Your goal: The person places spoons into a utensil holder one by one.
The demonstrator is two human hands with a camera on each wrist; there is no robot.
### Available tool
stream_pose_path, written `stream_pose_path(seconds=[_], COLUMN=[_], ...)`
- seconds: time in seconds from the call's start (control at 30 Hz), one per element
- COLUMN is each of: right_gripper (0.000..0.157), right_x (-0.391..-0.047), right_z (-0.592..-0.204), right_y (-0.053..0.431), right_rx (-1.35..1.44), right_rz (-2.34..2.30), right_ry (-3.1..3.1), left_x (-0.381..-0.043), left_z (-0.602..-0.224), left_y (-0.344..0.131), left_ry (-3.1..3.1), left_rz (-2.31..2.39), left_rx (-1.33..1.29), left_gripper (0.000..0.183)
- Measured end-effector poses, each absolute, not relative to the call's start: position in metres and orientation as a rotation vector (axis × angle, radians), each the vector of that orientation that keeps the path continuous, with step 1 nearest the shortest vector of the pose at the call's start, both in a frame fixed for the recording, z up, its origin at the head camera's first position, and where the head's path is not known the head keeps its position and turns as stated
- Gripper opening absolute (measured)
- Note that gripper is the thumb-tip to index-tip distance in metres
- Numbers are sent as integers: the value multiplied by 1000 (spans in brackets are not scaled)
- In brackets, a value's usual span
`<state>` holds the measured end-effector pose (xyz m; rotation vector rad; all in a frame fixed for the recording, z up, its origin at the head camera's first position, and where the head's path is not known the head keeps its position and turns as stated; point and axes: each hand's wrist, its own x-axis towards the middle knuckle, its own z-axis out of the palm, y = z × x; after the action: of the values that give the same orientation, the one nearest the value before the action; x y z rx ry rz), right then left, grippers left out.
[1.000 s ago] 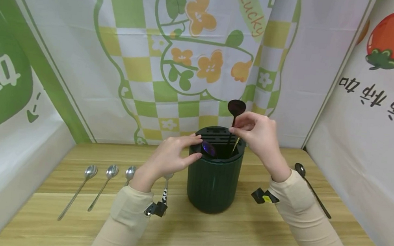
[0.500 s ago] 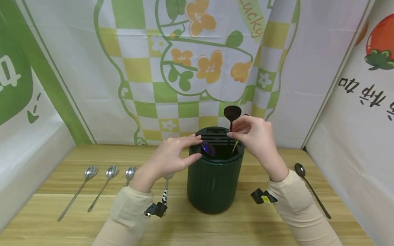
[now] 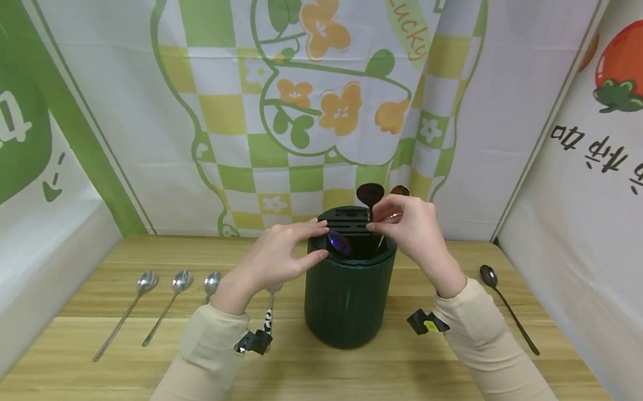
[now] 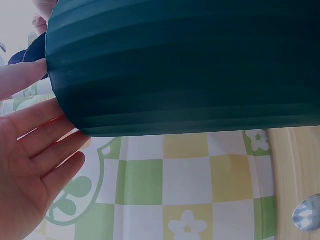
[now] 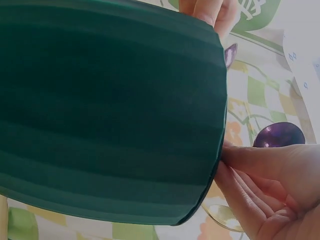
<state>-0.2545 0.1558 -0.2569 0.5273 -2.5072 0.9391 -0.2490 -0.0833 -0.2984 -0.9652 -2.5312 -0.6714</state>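
A ribbed dark green utensil holder (image 3: 345, 303) stands upright on the table, its slotted black lid (image 3: 345, 219) on top. My right hand (image 3: 414, 232) pinches a dark spoon (image 3: 370, 194) by its handle, bowl up, over the opening. In the right wrist view, that spoon's bowl (image 5: 280, 135) looks purple. Behind the fingers, a gold-toned spoon (image 3: 400, 190) stands in the holder. A purple-blue spoon bowl (image 3: 340, 243) shows at the opening's left side. My left hand (image 3: 278, 254) touches the rim there, its fingers fairly straight. The lower handle of the pinched spoon is hidden.
Left on the wooden table (image 3: 337, 396) lie several silver spoons, among them the outermost spoon (image 3: 146, 282) and one with a black-and-white handle (image 3: 268, 320) partly behind the left wrist. A black spoon (image 3: 509, 309) lies at the right. Printed cloth (image 3: 277, 177) hangs behind.
My right hand has moved down and slightly left, and the pinched spoon has sunk lower into the holder. The gold-toned spoon's bowl has come into sight behind the hand. My left hand stays put.
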Motion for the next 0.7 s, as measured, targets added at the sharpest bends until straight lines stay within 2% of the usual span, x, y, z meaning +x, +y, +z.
stream_pose_path(seconds=[0.37, 0.7], right_gripper=[13, 17], right_x=[-255, -233], right_z=[-262, -252], right_y=[156, 176], right_rx=[527, 472], right_rz=[933, 925], right_ry=[-2536, -2581], left_x=[-249, -250], left_z=[-298, -300], left_y=[-83, -83], left_ry=[-2519, -2533], left_rz=[-674, -683], left_rx=[-977, -983], left_gripper=[44, 45])
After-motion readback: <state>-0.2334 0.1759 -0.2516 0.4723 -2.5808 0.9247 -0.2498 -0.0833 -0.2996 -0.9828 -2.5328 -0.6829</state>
